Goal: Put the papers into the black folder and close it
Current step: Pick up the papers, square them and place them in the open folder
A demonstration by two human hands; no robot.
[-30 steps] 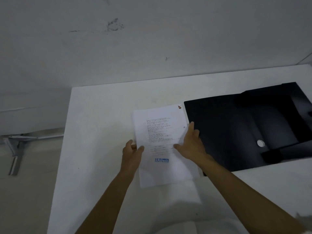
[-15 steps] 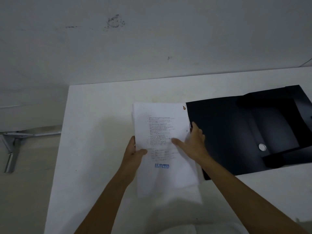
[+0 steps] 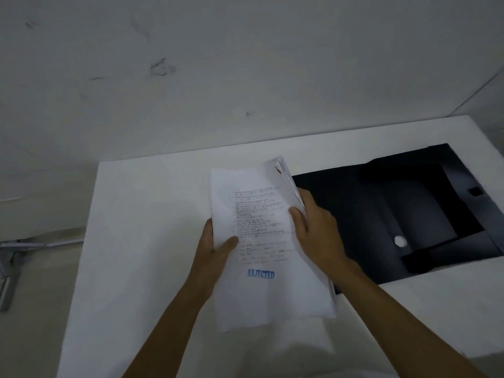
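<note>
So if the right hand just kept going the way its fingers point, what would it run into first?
The right hand points up and away toward the wall, gripping the papers at their right edge. Past the fingertips the way looks free above the white table; the open black folder lies just right of that line, though depth is unclear.

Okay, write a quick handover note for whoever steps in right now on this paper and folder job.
Left hand: gripping the left edge of the white printed paper stack stamped REJECTED.
Right hand: gripping the stack's right edge.
The stack is held above the white table, just left of the open black folder, which lies flat.
Done: papers gathered and picked up.
Left: lay them in the folder, then close it.
</note>
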